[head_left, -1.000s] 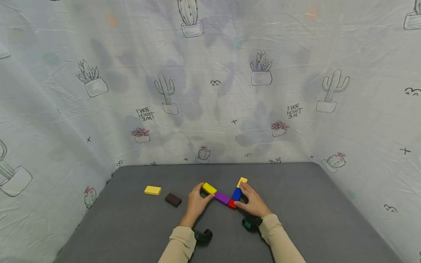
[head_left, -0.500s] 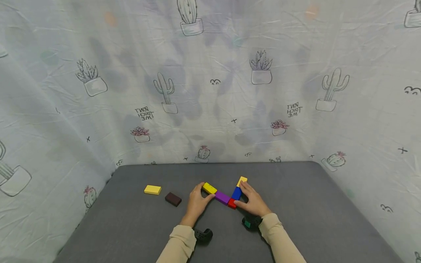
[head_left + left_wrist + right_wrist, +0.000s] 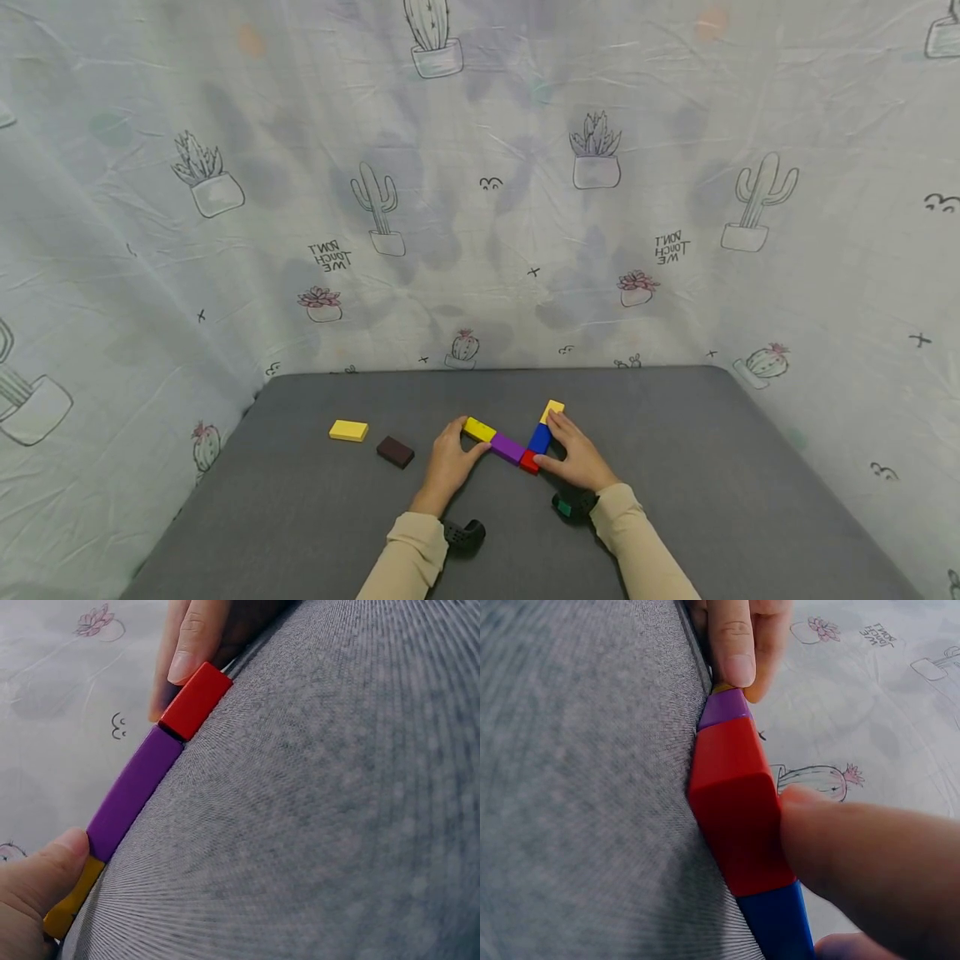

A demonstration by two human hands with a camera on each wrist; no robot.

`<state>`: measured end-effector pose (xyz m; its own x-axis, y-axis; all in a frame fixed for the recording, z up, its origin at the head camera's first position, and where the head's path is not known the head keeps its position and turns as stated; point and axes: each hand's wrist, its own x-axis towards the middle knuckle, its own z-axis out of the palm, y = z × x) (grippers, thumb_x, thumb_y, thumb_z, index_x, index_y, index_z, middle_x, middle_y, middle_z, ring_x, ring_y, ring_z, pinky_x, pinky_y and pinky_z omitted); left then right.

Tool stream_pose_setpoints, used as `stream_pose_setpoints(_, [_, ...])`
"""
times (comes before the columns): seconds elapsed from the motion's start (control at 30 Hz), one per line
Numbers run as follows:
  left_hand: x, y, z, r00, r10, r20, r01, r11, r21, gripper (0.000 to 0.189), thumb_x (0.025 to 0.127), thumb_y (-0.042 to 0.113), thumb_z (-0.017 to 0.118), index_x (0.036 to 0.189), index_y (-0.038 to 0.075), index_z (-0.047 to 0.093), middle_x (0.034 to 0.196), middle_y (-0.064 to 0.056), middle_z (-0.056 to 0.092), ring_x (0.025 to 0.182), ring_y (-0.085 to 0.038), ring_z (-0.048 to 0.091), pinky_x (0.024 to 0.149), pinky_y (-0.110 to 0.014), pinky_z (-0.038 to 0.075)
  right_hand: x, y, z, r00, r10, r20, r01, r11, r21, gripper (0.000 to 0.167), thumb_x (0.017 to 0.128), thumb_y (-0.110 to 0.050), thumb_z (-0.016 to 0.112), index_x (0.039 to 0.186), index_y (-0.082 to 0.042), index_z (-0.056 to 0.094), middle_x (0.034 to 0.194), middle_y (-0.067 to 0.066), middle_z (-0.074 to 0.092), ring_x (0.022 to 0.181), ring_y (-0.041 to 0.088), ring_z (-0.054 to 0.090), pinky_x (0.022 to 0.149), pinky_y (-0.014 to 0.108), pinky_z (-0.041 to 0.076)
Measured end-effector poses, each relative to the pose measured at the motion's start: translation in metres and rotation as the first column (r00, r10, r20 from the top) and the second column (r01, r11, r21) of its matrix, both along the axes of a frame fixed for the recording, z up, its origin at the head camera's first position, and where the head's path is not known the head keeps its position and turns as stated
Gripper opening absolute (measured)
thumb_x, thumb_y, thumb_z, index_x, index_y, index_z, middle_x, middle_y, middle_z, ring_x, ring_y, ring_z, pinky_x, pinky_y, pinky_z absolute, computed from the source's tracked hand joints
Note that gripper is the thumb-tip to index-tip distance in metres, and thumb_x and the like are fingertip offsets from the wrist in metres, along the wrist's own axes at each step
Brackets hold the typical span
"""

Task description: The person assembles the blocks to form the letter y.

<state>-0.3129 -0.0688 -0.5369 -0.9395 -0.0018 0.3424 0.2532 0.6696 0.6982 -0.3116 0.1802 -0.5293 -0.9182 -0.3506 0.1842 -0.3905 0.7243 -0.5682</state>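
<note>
Coloured blocks lie end to end in a V on the table. The left arm has a yellow block and a purple block; a short red block forms the corner. From there a blue block and a pale yellow block run away to the right. My left hand pinches the yellow block, its thumb by the joint with the purple one. My right hand spans the other arm, thumb against the red block, fingertips at the pale yellow one.
A loose pale yellow block and a dark brown block lie to the left on the grey table. Black wrist devices hang under both sleeves. A cactus-print curtain surrounds the table's back and sides.
</note>
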Motion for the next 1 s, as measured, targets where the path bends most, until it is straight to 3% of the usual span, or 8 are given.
stream_pose_setpoints(0.33, [0.0,-0.003,0.0,1.0,-0.01,-0.024,0.01,1.0,0.007,0.063,0.082,0.032,0.074,0.13,-0.002,0.052,0.129,-0.021,0.055,0.12,-0.037,0.053,0.099,-0.05,0.044,-0.002,0.0,0.002,1.0,0.002,0.003,-0.002,1.0,0.003,0.083,0.085,-0.046,0.064,0.145,0.002,0.032,0.155,0.018,0.025,0.143,0.039,0.02,0.111,0.059,0.025])
stream_pose_setpoints(0.53, [0.005,-0.007,0.003,0.999,-0.029,-0.038,0.033,0.995,0.095,0.06,0.084,0.029,0.072,0.13,-0.003,0.051,0.13,-0.023,0.054,0.122,-0.039,0.05,0.1,-0.052,0.042,-0.001,0.0,0.001,1.0,0.016,-0.024,-0.017,1.0,-0.016,0.082,0.086,-0.044,0.065,0.144,0.004,0.034,0.154,0.019,0.027,0.142,0.039,0.021,0.11,0.059,0.026])
stream_pose_setpoints(1.0, [0.017,-0.023,0.0,0.996,-0.009,-0.085,0.021,0.991,0.131,0.062,0.083,0.031,0.073,0.132,-0.001,0.051,0.131,-0.022,0.054,0.122,-0.038,0.052,0.097,-0.053,0.044,0.001,0.001,0.001,1.0,0.016,0.005,-0.016,1.0,-0.027,0.082,0.085,-0.044,0.065,0.145,0.002,0.033,0.155,0.017,0.025,0.144,0.037,0.019,0.112,0.057,0.024])
